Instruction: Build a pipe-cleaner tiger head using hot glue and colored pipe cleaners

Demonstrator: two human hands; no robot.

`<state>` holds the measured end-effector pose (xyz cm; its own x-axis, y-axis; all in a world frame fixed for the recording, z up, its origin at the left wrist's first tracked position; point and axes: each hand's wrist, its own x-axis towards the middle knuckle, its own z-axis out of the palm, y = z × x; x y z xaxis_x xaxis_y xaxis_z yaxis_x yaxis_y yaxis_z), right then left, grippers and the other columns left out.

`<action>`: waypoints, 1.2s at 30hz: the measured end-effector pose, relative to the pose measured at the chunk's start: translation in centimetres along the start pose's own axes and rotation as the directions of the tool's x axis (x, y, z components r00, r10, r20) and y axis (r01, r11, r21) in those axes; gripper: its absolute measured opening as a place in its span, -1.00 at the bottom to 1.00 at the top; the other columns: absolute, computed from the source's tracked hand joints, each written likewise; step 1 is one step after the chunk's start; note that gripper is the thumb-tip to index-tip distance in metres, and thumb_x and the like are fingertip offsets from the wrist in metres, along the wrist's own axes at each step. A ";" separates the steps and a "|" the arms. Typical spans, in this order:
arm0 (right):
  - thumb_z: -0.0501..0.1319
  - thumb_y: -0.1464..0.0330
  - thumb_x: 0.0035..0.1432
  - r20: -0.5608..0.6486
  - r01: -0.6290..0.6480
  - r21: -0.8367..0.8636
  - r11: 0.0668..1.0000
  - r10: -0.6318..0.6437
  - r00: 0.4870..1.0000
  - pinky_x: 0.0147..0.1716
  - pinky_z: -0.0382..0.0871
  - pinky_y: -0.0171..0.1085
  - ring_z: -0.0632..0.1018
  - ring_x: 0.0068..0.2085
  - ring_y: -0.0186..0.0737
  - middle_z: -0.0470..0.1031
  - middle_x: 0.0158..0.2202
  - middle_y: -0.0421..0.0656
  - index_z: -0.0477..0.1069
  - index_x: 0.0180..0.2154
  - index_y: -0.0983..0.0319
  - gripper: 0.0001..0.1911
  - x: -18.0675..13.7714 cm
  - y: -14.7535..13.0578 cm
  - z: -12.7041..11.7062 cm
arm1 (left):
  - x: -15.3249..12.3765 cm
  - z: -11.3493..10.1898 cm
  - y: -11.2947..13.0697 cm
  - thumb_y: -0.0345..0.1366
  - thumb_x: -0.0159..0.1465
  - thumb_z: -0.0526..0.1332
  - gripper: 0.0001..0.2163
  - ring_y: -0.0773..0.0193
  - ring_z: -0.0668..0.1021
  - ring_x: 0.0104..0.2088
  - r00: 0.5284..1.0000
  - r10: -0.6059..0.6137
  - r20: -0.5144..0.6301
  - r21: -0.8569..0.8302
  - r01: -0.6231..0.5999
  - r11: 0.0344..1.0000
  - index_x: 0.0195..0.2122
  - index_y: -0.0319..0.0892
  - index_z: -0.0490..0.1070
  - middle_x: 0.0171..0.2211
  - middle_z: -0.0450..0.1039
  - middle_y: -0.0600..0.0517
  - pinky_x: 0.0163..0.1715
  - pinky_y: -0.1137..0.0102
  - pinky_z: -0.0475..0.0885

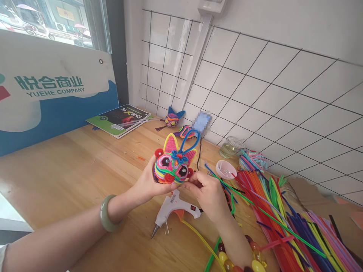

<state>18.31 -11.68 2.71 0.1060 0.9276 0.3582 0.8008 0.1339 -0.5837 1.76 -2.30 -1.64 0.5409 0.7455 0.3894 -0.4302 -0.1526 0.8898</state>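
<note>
A colourful pipe-cleaner animal head (163, 172) with pink ears edged in yellow, dark eyes, a blue flower and a blue loop on top is held up over the table. My left hand (147, 183) wraps round its left side and underside, with the thumb along the bottom. At the lower right edge of the head, my right hand (205, 190) is closed in a pinch; what lies between its fingertips is hidden. Below both hands a white hot glue gun (176, 206) lies on the table, its metal nozzle pointing to the lower left.
Bundles of coloured pipe cleaners (272, 211) cover the right side. Behind them are a pink bowl (226, 170), a glass jar (229, 146) and a striped ball (252, 160). Another animal head (172, 118), a blurred phone (202, 122) and booklets (119, 119) lie toward the back.
</note>
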 end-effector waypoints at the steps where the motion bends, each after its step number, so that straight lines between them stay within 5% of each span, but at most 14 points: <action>1: 0.27 0.24 0.15 0.000 0.001 -0.002 1.000 -0.001 1.000 -0.52 0.19 -0.38 0.39 -0.53 -0.34 0.41 -0.57 -0.27 0.32 -0.52 0.20 -0.73 0.0 0.0 0.0 | 0.0 0.0 0.0 -0.40 -0.04 0.44 -0.42 0.10 0.58 -0.12 1.000 -0.002 0.005 -0.008 0.002 1.000 -0.01 -0.16 0.23 -0.09 0.51 -0.08 -0.19 0.37 0.50; 36: 0.25 0.23 0.16 0.015 -0.034 0.004 0.999 0.033 0.999 -0.54 0.22 -0.40 0.44 -0.52 -0.33 0.46 -0.57 -0.25 0.33 -0.53 0.20 -0.72 0.0 -0.5 -0.1 | -0.2 0.5 0.7 -0.36 -0.01 0.43 -0.44 0.11 0.60 -0.14 0.997 -0.077 -0.014 -0.076 0.076 0.994 -0.01 -0.16 0.23 -0.13 0.53 -0.07 -0.19 0.34 0.52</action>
<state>18.00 -11.78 3.11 0.1237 0.9368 0.3273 0.7945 0.1041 -0.5983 1.71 -2.89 -0.98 0.5621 0.7643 0.3160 -0.4412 -0.0461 0.8962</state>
